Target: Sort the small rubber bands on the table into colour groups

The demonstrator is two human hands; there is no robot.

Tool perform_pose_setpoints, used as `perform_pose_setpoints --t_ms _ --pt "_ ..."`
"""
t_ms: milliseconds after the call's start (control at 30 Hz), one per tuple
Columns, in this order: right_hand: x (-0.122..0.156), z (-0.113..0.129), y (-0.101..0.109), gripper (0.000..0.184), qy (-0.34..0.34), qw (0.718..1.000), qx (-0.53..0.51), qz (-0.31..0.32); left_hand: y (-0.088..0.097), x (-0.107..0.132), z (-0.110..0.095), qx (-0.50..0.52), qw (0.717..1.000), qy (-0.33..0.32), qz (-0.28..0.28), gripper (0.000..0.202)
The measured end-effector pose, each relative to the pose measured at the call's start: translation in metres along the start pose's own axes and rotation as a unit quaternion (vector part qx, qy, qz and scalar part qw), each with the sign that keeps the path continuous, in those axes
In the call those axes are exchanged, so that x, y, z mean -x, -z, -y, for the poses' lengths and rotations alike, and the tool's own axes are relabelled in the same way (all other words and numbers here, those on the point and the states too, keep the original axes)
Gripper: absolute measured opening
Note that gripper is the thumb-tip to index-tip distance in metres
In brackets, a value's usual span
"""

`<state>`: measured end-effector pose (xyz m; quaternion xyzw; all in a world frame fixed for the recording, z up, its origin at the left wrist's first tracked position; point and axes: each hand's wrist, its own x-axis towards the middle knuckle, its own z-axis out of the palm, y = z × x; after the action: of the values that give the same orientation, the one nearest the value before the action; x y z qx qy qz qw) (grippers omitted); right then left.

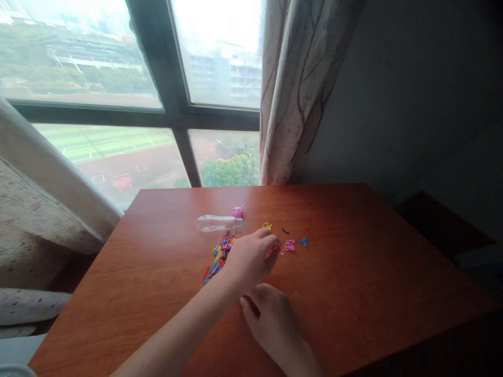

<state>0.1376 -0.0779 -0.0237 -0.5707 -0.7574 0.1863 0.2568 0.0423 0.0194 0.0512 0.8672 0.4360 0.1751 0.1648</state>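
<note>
My left hand (254, 255) reaches across my right hand, over the middle of the table. Its fingers are closed and pointing down, with a bit of red showing by the fingertips; what they grip is partly hidden. Just left of that wrist lies a mixed pile of small coloured hair ties (220, 255). Around the fingertips are separate little groups: yellow ties (267, 226), a black tie (285, 231), pink ties (290, 245) and blue ties (304, 241). My right hand (273, 317) rests on the tabletop below, thumb apart from the fingers, its fingertips partly hidden behind my left wrist.
A clear plastic bottle (216, 223) lies on its side behind the pile, with a pink cap (238, 211) at its right end. The brown wooden table (373, 272) stands against a window (220, 63) with curtains (293, 89). A dark wall is on the right.
</note>
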Motion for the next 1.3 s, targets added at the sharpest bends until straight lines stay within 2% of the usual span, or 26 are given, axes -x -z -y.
perform_pose_setpoints --t_ms 100,200,333,433,567,700,833,1000,1167,1300 --pt "0.001 -0.002 -0.001 0.015 0.014 0.999 -0.037 -0.005 -0.015 -0.026 0.001 -0.012 1.0 -0.006 0.027 0.018" --pt "0.001 -0.003 -0.002 0.016 0.022 0.997 -0.065 -0.024 -0.03 -0.041 0.004 -0.016 0.999 -0.008 0.043 0.018" --pt "0.001 -0.003 -0.003 0.018 0.029 0.997 -0.068 -0.033 -0.04 -0.05 0.005 -0.014 0.998 -0.008 0.052 0.015" --pt "0.001 -0.003 -0.003 0.018 0.027 0.996 -0.074 -0.031 -0.037 -0.046 0.007 -0.007 0.999 -0.006 0.047 0.015" --pt "0.0 -0.003 -0.001 0.018 0.016 0.99 -0.128 -0.048 -0.018 -0.026 0.013 0.0 1.0 0.013 0.021 0.02" --pt "-0.002 -0.008 0.01 0.013 -0.027 0.976 -0.205 -0.062 0.004 0.007 0.02 0.007 1.0 0.031 -0.003 0.019" --pt "-0.004 -0.021 0.024 0.015 -0.071 0.973 -0.205 -0.077 0.016 0.043 0.027 0.036 0.997 0.043 -0.044 0.018" --pt "-0.008 -0.053 0.045 0.021 -0.088 0.98 -0.137 -0.112 0.01 0.08 0.039 0.041 0.991 0.08 -0.097 0.017" --pt "-0.016 -0.098 0.071 0.025 -0.116 0.977 -0.024 -0.177 0.0 0.102 0.051 0.037 0.987 0.101 -0.121 0.016" --pt "-0.025 -0.124 0.083 0.027 -0.122 0.976 0.058 -0.171 -0.004 0.114 0.055 0.025 0.985 0.092 -0.142 0.016"
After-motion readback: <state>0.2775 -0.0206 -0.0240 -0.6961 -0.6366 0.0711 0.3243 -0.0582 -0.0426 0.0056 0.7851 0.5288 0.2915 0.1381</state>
